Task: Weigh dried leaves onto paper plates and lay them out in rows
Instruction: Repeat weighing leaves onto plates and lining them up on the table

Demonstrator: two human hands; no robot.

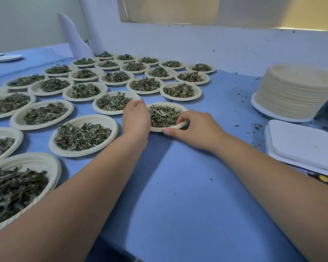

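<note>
A cream paper plate (175, 106) heaped with dried green leaves (163, 115) lies on the blue table (178, 186), at the right end of a row. My left hand (135, 118) curls round its left rim. My right hand (195, 127) pinches its near right rim between thumb and fingers. Several more filled plates (83, 135) stand in rows to the left and behind.
A tall stack of empty paper plates (295, 91) stands at the right. In front of it is a white scale platform (303, 146). Leaf crumbs (254, 127) are scattered around them. A pale wall (216, 46) closes the back.
</note>
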